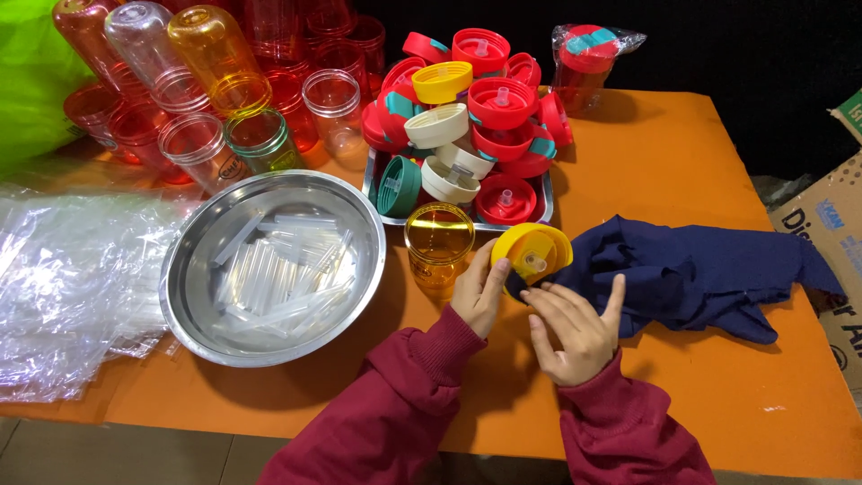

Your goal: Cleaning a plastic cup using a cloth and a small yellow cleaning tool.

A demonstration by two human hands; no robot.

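My left hand (479, 292) grips a yellow bottle lid (532, 251) by its left edge, tilted so its inner side with a small clear spout faces me. My right hand (575, 325) hovers just below the lid with fingers spread, fingertips close to its lower rim and touching the dark blue cloth (691, 274) lying to the right. An open yellow transparent bottle (438, 242) stands upright just left of my left hand. Both arms wear maroon sleeves.
A steel bowl (193, 260) holds several clear plastic straws. A metal tray (543, 211) carries a heap of red, yellow, white and green lids. Coloured transparent bottles (215, 81) lie stacked at the back left. Clear plastic bags (72, 287) lie left; cardboard boxes (822, 224) stand right.
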